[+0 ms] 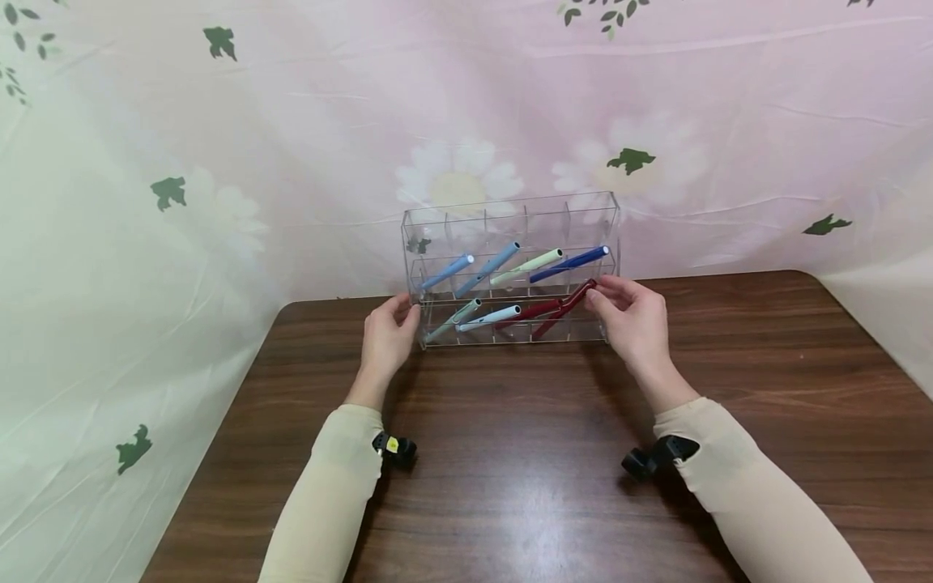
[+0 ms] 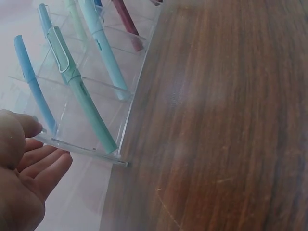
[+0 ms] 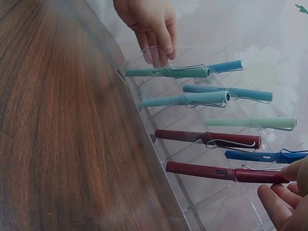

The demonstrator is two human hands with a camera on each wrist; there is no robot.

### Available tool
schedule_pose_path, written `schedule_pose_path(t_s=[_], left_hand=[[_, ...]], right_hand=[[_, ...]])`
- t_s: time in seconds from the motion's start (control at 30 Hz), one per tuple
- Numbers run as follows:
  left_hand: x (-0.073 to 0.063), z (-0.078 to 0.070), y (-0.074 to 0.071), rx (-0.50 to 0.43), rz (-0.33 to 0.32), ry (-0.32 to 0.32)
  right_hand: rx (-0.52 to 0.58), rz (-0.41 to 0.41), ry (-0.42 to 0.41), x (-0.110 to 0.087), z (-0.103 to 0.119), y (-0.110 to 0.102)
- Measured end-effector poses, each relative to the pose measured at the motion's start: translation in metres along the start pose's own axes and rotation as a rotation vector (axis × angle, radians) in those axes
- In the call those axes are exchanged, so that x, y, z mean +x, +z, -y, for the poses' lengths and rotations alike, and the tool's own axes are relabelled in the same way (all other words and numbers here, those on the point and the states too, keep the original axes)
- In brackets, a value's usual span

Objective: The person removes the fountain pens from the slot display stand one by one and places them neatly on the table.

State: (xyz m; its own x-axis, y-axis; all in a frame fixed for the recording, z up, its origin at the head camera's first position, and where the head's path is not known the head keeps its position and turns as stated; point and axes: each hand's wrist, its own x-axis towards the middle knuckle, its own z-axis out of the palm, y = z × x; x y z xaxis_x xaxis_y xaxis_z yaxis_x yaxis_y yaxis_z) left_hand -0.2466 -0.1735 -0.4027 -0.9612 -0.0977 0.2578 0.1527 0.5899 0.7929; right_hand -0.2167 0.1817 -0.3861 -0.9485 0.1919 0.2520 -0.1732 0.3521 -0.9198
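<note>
A clear pen rack (image 1: 510,344) with tiered compartments stands near the back of the table, several pens leaning in it. My left hand (image 1: 389,336) holds its left side panel, thumb on one face and fingers on the other, as the left wrist view shows. With thumb and fingertips my right hand (image 1: 634,324) pinches the cap end of a dark red fountain pen (image 3: 202,171), whose lower end lies in the front row. Beside it leans a second dark red pen (image 3: 185,136). Light blue (image 3: 166,100) and green (image 3: 144,72) pens are farther left in that row.
Behind, the upper row bears a dark blue pen (image 1: 572,263), a pale green pen (image 1: 528,267) and two blue pens (image 1: 488,269). A flowered cloth (image 1: 466,97) hangs right behind the rack. The brown wooden table (image 1: 503,453) extends in front.
</note>
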Motion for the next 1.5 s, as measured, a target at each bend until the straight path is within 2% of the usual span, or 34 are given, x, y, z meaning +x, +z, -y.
schedule_pose_path(t_s=[0.2, 0.4, 0.63, 0.93, 1.07, 1.23, 1.5], left_hand=[[0.000, 0.002, 0.001, -0.021, -0.010, 0.008], [-0.001, 0.004, 0.001, -0.045, 0.005, 0.014], [-0.002, 0.008, 0.001, -0.046, 0.017, 0.002], [-0.003, 0.011, 0.001, -0.045, 0.048, -0.008], [-0.004, 0.011, 0.001, -0.042, 0.057, -0.019], [-0.003, 0.010, 0.001, -0.048, 0.056, 0.002], [-0.004, 0.009, 0.001, -0.030, 0.056, 0.008]], right_hand=[[-0.036, -0.015, -0.002, 0.001, -0.001, 0.003], [0.001, -0.005, 0.027, -0.001, 0.003, 0.004], [0.037, -0.029, 0.018, -0.003, 0.006, 0.002], [0.098, -0.095, -0.030, -0.002, 0.009, -0.007], [0.088, -0.111, -0.040, -0.003, 0.012, -0.011], [0.071, -0.134, -0.075, -0.003, 0.017, -0.017], [0.119, -0.185, -0.130, -0.001, 0.023, -0.028]])
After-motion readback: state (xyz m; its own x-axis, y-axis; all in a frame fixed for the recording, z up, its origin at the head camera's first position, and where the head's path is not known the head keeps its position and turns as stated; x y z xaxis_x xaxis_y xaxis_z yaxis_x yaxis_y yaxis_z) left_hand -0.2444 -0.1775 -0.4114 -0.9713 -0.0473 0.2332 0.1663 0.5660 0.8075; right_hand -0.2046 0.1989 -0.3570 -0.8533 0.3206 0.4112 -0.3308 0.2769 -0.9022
